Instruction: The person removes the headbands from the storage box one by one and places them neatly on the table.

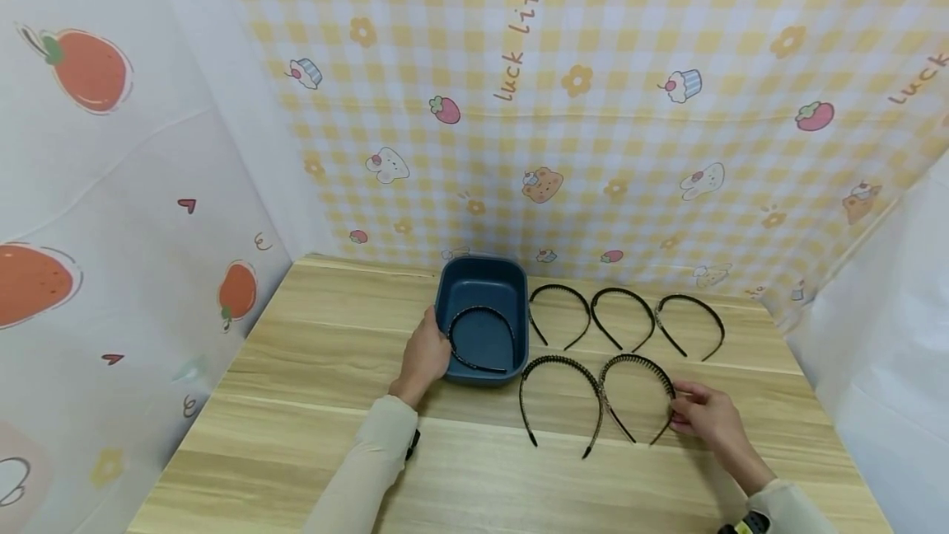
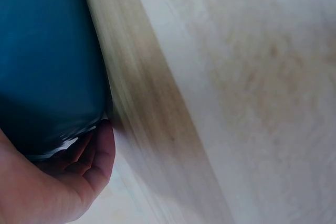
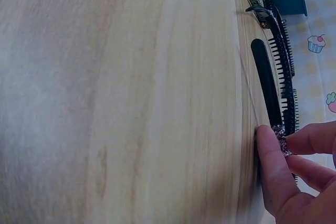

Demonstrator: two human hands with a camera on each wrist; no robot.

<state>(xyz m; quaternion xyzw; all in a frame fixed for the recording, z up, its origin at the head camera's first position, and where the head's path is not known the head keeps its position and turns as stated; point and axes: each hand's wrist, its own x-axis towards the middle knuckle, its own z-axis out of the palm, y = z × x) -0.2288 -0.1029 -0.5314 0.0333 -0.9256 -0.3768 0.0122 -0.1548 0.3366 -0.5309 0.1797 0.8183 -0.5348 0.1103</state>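
While our left hand (image 1: 424, 355) grips the left wall of the blue tub (image 1: 483, 280) at the table's (image 1: 311, 435) far edge, with one black headband (image 1: 482, 340) lying inside, our right hand (image 1: 708, 417) pinches the right end of the studded headband (image 1: 638, 394) nearer the right edge. Beside it lies a toothed headband (image 1: 559, 402); three plain headbands (image 1: 626, 316) line the far edge.

The table (image 1: 311, 369) is pale wood-grain laminate, smooth and matt. The blue bin (image 1: 483, 283) looks like matt plastic. The headbands (image 1: 559, 394) are glossy black plastic with toothed inner edges; the one (image 3: 279, 129) at the right hand's (image 1: 708, 417) fingertips carries a sparkly, beaded strip. The backdrop (image 1: 593, 105) is thin printed cloth, slightly creased.
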